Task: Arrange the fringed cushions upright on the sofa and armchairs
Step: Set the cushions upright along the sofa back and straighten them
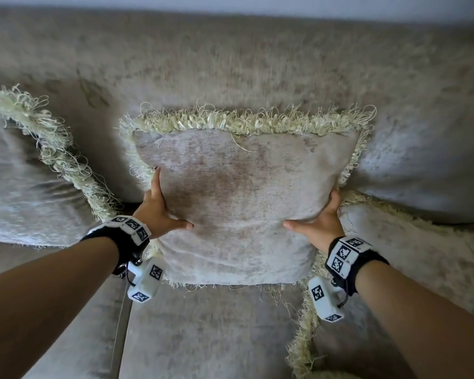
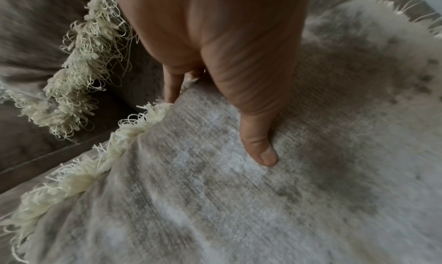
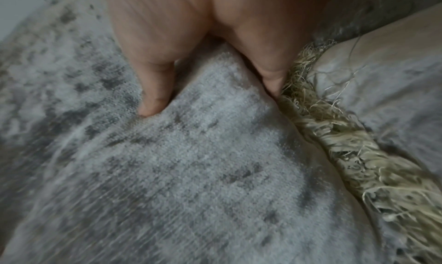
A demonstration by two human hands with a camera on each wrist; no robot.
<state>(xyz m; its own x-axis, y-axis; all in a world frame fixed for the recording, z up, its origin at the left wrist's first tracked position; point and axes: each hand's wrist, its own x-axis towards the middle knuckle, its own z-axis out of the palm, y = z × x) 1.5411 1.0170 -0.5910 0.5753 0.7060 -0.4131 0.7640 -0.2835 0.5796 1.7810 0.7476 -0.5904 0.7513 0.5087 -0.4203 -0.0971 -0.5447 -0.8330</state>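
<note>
The sofa [image 1: 230,64] filled the view beyond both hands, its backrest rising behind them and its seat spreading beneath the wrists. The middle cushion [image 1: 238,203], grey-beige with a pale fringe, stood upright between the hands, leaning against the backrest with its lower edge on the seat. The left cushion [image 1: 25,187] leaned just beyond the left hand [image 1: 155,212], its fringe close to that wrist. The right cushion [image 1: 411,255] lay flatter, beside and under the right hand [image 1: 322,222]. Both hands were clamped on the middle cushion's side edges: each thumb pressed into the front fabric, the fingers wrapped behind the fringe, as the wrist views showed.
</note>
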